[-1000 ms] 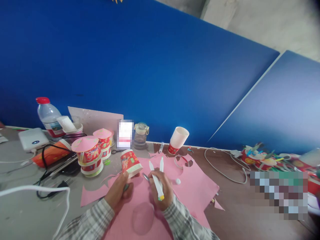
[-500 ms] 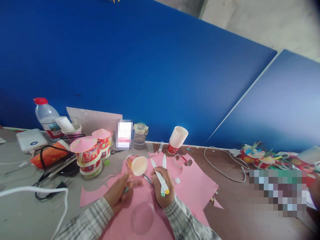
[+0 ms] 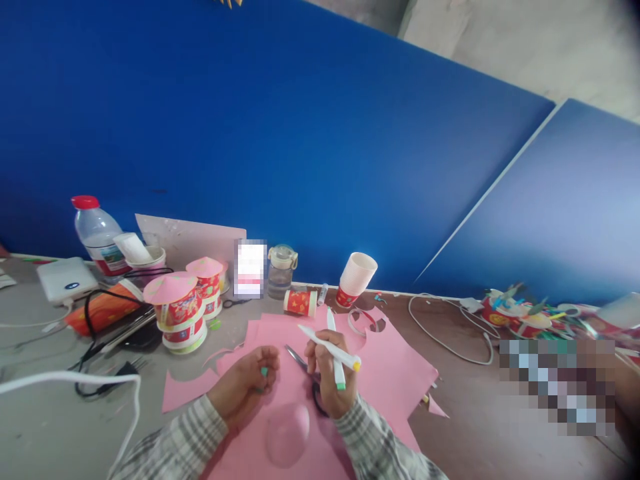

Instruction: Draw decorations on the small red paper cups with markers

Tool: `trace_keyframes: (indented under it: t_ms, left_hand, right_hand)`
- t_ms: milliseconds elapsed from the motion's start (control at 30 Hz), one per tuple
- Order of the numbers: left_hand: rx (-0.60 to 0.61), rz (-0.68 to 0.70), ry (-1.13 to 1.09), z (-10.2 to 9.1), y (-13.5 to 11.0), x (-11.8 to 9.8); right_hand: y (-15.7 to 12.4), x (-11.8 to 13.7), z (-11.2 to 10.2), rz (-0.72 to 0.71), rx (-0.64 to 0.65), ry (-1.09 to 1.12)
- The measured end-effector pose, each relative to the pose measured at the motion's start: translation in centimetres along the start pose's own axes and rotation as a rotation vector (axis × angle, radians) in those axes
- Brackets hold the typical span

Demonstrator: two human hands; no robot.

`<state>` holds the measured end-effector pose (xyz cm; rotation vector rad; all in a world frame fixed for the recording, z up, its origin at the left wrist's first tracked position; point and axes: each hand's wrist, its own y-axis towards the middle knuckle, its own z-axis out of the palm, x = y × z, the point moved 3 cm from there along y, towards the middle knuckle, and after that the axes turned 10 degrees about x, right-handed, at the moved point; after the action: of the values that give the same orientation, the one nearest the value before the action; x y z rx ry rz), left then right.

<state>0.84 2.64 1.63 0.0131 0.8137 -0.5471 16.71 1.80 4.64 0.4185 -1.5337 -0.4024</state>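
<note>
Down in the lower middle of the frame, the right hand [image 3: 327, 377] has its grip closed around two white markers [image 3: 333, 350] that cross each other, one with a yellow end and one with a green end. The handles of a pair of scissors [image 3: 299, 359] sit under the same hand, blades pointing up-left. Just left of it, the left hand [image 3: 245, 387] curls its grip about a small green piece [image 3: 263, 371] at the fingertips. Both hands rest over a pink paper sheet [image 3: 390, 363] on the bench [image 3: 475, 413]. Above them, a small red paper cup [image 3: 299, 302] lies on its side by the sheet's upper edge, apart from both hands.
</note>
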Motion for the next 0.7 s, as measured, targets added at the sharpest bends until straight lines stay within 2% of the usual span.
trace_keyframes:
  t_ms: [100, 233, 333, 467, 600, 700]
  left_hand:
    - [-0.009, 0.035, -0.005, -0.3, 0.2, 0.2]
    - [0.024, -0.025, -0.014, -0.6, 0.3, 0.5]
    - [0.068, -0.041, 0.064, -0.6, 0.3, 0.4]
    - [0.02, 0.045, 0.188, -0.9, 0.4, 0.3]
    - [-0.055, 0.187, 0.435, -1.8, 0.8, 0.5]
    - [-0.02, 0.287, 0.536, -2.2, 1.0, 0.6]
  right_hand:
    - [0.1, -0.1, -0.1, 0.016, 0.0, 0.022]
    - [0.1, -0.2, 0.0, 0.027, 0.007, 0.04]
    - [0.0, -0.3, 0.1, 0.054, 0.02, 0.072]
    - [0.0, -0.5, 0.4, 0.115, 0.071, 0.147]
    - [-0.2, -0.9, 0.9, 0.19, 0.167, 0.247]
    - [-0.2, -1.0, 1.3, 0.243, 0.219, 0.283]
